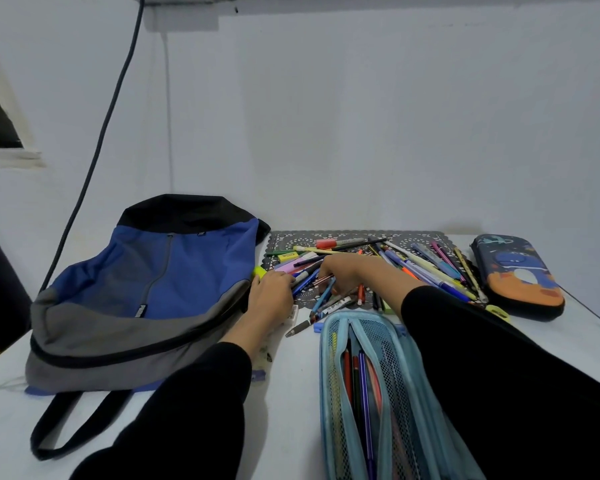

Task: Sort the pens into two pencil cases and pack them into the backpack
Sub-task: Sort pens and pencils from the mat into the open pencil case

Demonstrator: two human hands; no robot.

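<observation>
sleeve (465, 323) over pens (426, 265) | backpack (160, 282) left | dark case (516, 275) right

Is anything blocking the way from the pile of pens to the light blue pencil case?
Nothing visible does. The light blue pencil case lies unzipped just beside the pile of pens, with some pens already inside. The left hand and right hand are both in the pile.

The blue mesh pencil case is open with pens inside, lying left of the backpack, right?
No. In the head view the blue mesh pencil case is open with pens inside, but it lies right of the backpack.
</observation>
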